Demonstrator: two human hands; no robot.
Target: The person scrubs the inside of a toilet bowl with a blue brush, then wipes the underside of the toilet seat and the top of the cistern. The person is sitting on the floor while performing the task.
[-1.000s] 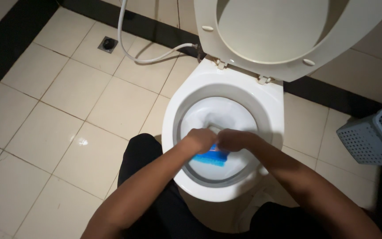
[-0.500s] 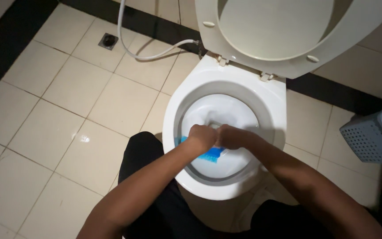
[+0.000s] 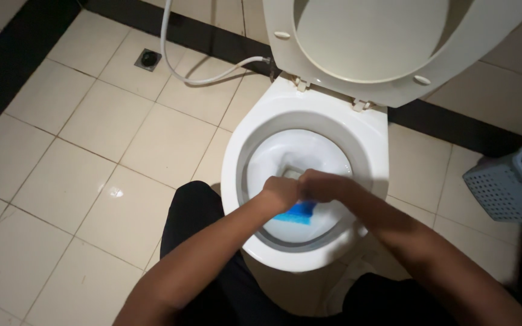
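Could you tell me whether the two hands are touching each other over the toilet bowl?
Touching. The head view shows the left hand and right hand pressed together with no gap, above the blue sponge.

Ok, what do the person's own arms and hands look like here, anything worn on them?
Both forearms are bare, with no sleeves in view. The left hand and right hand wear no gloves; no watch, ring or band shows. Dark trousers cover the legs below.

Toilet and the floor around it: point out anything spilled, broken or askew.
Nothing stands out. The toilet bowl looks whole, its lid up. Both hands, left hand and right hand, meet over a blue sponge-like pad inside it. One floor tile shows a small glint, possibly wet.
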